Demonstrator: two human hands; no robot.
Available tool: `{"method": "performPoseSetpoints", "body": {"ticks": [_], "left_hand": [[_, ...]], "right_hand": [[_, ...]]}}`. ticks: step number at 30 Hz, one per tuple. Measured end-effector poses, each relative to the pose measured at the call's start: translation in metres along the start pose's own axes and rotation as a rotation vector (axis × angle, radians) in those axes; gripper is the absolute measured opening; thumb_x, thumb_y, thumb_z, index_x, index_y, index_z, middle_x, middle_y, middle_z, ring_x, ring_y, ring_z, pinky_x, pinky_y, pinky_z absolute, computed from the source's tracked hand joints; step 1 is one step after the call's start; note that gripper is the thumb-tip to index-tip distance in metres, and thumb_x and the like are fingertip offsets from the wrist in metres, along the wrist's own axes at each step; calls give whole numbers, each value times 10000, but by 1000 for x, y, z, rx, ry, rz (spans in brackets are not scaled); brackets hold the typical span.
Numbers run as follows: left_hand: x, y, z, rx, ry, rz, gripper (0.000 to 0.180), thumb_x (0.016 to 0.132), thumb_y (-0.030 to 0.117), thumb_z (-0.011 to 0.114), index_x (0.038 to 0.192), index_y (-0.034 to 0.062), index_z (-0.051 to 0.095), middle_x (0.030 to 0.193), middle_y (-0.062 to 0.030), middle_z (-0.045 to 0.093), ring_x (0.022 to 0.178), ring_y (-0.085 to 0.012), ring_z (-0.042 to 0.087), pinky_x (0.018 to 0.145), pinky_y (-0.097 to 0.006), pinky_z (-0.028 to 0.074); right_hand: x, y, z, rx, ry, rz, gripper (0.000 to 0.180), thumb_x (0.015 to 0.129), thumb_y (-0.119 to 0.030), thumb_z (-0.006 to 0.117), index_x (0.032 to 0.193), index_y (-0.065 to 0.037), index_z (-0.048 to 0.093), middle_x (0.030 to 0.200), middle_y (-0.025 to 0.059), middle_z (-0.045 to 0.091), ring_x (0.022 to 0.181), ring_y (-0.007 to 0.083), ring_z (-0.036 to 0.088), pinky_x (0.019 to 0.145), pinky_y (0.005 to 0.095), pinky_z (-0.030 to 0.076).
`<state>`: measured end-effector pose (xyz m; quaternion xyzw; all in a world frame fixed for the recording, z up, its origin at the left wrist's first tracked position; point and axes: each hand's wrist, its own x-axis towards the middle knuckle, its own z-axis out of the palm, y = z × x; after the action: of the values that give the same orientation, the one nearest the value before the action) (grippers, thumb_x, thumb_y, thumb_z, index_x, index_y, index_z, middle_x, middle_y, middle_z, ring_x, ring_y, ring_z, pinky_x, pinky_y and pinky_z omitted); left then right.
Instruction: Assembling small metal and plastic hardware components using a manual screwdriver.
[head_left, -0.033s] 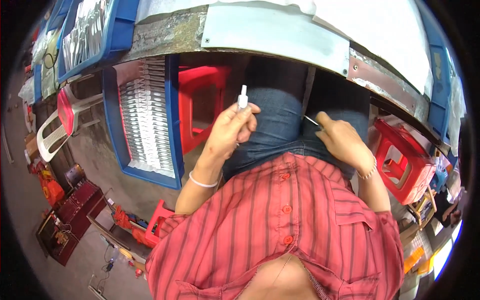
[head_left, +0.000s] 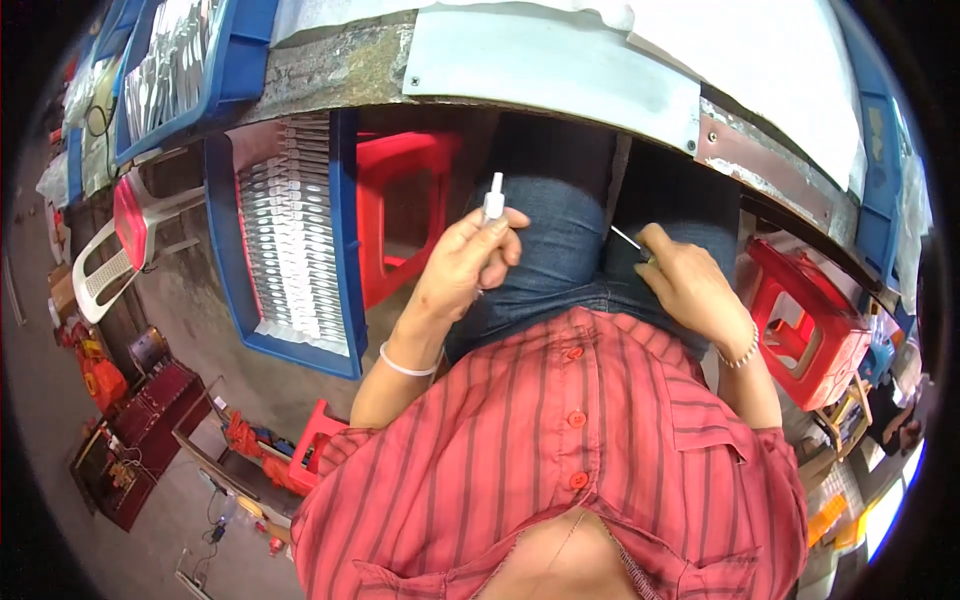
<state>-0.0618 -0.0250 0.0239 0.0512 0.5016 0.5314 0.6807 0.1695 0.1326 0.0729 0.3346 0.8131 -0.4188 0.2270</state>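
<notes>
While your left hand [head_left: 468, 256] had its thumb and fingers closed around a small bottle [head_left: 494, 206], the white tip pointing away from you above your jeans [head_left: 562, 232], your right hand [head_left: 690, 287] seemed to pinch a thin pale rod [head_left: 625, 238] between thumb and forefinger, well apart from the bottle. The rod's near end was hidden in your fingers, so how firmly you had it could not be told. Whether the white tip was a nozzle or a cap was also unclear; if it was an open nozzle and the bottle held liquid, too hard a squeeze could have sent drops onto your lap. A loosened pinch could have let the rod slip down between your thighs. The workbench [head_left: 560, 58] overhung your knees, so lifting either hand carelessly risked knocking its edge, and a wide swing of your left arm might have jolted the blue crate [head_left: 346, 210] of slim pale pieces [head_left: 295, 240].
</notes>
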Motion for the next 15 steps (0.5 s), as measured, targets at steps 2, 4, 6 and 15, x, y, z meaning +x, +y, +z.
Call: {"method": "performPoseSetpoints", "body": {"ticks": [2, 4, 6, 15], "left_hand": [[2, -6, 6, -71, -82, -19, 314, 1002, 260, 436, 1121, -10, 544, 731, -43, 554, 462, -55, 385, 412, -187, 304], [6, -10, 19, -23, -166, -109, 318, 1003, 266, 435, 1096, -13, 555, 721, -48, 566, 467, -62, 427, 422, -187, 340], [9, -15, 25, -3, -160, -142, 331, 1004, 278, 430, 1071, -18, 564, 709, -49, 574, 473, -66, 460, 426, -193, 365], [11, -13, 31, 38, -105, -186, 310, 1008, 269, 416, 1049, 5, 572, 627, 4, 490, 434, -37, 336, 392, -188, 253]], "right_hand": [[-15, -16, -8, 137, 97, -95, 296, 837, -74, 593, 1093, -2, 461, 957, 255, 598, 923, 429, 589, 752, 450, 473], [-24, -31, -9, 302, 218, -190, 393, 796, -25, 629, 1155, -11, 470, 1057, 233, 568, 979, 419, 573, 805, 426, 476], [-26, -40, -9, 217, 283, -287, 371, 786, -13, 635, 1134, -9, 504, 1056, 207, 566, 947, 391, 589, 791, 409, 490], [-12, -45, -7, 113, 345, -400, 400, 742, 13, 651, 1129, 4, 550, 1034, 157, 545, 900, 329, 595, 743, 381, 513]]}}
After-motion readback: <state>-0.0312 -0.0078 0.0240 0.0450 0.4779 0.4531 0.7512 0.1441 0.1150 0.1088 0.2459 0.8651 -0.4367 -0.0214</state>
